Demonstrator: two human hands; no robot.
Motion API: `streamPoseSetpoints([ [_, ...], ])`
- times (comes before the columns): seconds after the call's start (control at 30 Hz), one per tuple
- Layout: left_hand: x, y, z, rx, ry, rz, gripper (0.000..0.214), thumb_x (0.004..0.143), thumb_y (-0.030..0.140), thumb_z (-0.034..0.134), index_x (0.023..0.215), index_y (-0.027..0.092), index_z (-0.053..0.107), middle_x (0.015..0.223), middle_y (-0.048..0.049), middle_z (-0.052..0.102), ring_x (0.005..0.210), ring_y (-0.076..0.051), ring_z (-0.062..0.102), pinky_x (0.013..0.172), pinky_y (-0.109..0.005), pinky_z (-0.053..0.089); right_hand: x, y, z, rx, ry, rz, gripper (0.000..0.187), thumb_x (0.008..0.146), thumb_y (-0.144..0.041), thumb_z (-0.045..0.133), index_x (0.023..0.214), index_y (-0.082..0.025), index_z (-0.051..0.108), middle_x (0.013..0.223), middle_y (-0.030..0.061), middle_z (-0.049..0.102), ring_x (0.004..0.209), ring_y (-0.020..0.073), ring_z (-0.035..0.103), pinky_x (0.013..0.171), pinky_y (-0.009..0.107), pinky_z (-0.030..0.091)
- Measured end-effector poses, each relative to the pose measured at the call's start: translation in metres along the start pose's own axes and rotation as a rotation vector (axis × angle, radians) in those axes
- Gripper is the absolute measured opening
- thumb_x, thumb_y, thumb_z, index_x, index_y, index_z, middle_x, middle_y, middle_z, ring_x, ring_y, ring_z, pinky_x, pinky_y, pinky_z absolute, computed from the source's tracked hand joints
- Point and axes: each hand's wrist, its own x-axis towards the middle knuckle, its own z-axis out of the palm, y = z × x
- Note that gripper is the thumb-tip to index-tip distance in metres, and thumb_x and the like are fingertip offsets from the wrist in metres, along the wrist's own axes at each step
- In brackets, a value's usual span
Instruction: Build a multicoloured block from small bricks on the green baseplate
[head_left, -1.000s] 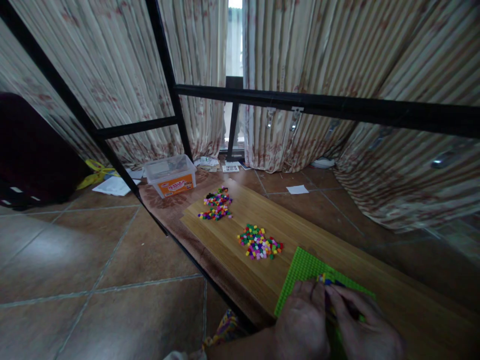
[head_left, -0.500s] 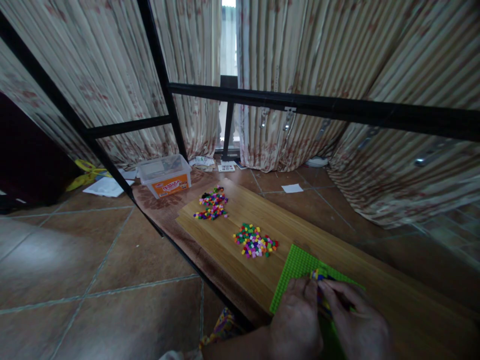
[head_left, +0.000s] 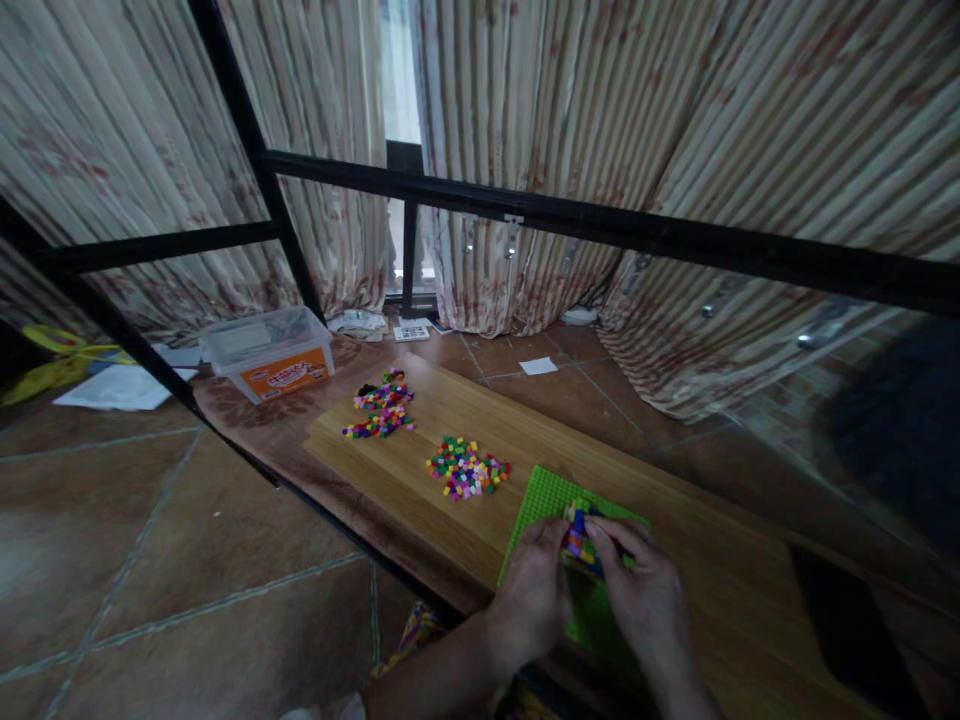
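Note:
A green studded baseplate point(head_left: 545, 497) lies on a long wooden board point(head_left: 420, 480). My left hand point(head_left: 534, 590) and my right hand point(head_left: 641, 590) meet over it, fingers pinched round a small stack of coloured bricks point(head_left: 576, 528) that stands on the plate. Both hands cover the near part of the plate. A heap of small mixed-colour bricks point(head_left: 466, 467) lies on the board just beyond the plate, and a second heap point(head_left: 381, 402) lies farther off at the board's far end.
A clear plastic tub with an orange label point(head_left: 268, 350) sits on the floor past the board. A black metal frame point(head_left: 525, 215) crosses in front of striped curtains. Papers point(head_left: 112, 385) lie at left on the tiled floor. Something dark point(head_left: 900, 430) sits at right.
The view has swung to the right, so the board, heaps and tub sit further left in the frame. Both hands stay pinched on the brick stack over the baseplate.

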Motion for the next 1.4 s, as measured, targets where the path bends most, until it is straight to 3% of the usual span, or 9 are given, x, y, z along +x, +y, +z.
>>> streamPoseSetpoints([
  [0.13, 0.01, 0.001, -0.004, -0.103, 0.034, -0.073, 0.035, 0.088, 0.016, 0.039, 0.117, 0.018, 0.057, 0.11, -0.0063, 0.065, 0.101, -0.018, 0.059, 0.092, -0.032, 0.048, -0.008, 0.003, -0.005, 0.014, 0.196, 0.089, 0.032, 0.083, -0.045, 0.054, 0.086, -0.018, 0.07, 0.089, 0.0074, 0.069, 0.082, 0.0198, 0.063, 0.073, 0.031, 0.05],
  [0.23, 0.026, 0.0, -0.003, -0.176, 0.058, -0.19, 0.031, 0.091, 0.027, 0.038, 0.104, 0.017, 0.064, 0.095, -0.0044, 0.069, 0.086, -0.017, 0.063, 0.079, -0.028, 0.05, -0.014, 0.006, -0.006, 0.043, 0.262, 0.134, 0.032, 0.082, -0.046, 0.056, 0.084, -0.017, 0.069, 0.087, 0.0074, 0.069, 0.08, 0.0196, 0.063, 0.073, 0.03, 0.049],
  [0.43, 0.052, -0.009, 0.003, -0.198, 0.08, -0.284, 0.028, 0.082, 0.036, 0.055, 0.096, 0.015, 0.066, 0.083, -0.0037, 0.069, 0.075, -0.016, 0.063, 0.068, -0.026, 0.05, -0.02, 0.009, -0.003, 0.08, 0.226, 0.132, 0.03, 0.082, -0.044, 0.055, 0.084, -0.018, 0.069, 0.088, 0.0071, 0.069, 0.08, 0.0193, 0.063, 0.074, 0.031, 0.049],
  [0.87, 0.06, -0.011, 0.007, -0.488, 0.098, -0.438, 0.016, 0.07, 0.019, 0.064, 0.085, 0.014, 0.067, 0.067, 0.0014, 0.062, 0.059, -0.01, 0.055, 0.057, -0.02, 0.044, -0.018, 0.013, 0.0, 0.08, 0.22, 0.128, 0.028, 0.084, -0.043, 0.054, 0.084, -0.019, 0.069, 0.09, 0.006, 0.067, 0.085, 0.0188, 0.062, 0.079, 0.032, 0.047],
  [1.4, 0.063, -0.01, 0.006, -0.277, 0.121, -0.381, 0.015, 0.068, 0.016, 0.065, 0.083, 0.014, 0.07, 0.067, -0.0005, 0.066, 0.059, -0.012, 0.057, 0.056, -0.022, 0.045, -0.02, 0.011, 0.004, 0.061, 0.239, 0.113, 0.024, 0.084, -0.04, 0.056, 0.084, -0.02, 0.07, 0.094, 0.0063, 0.065, 0.088, 0.0191, 0.06, 0.082, 0.035, 0.046],
])
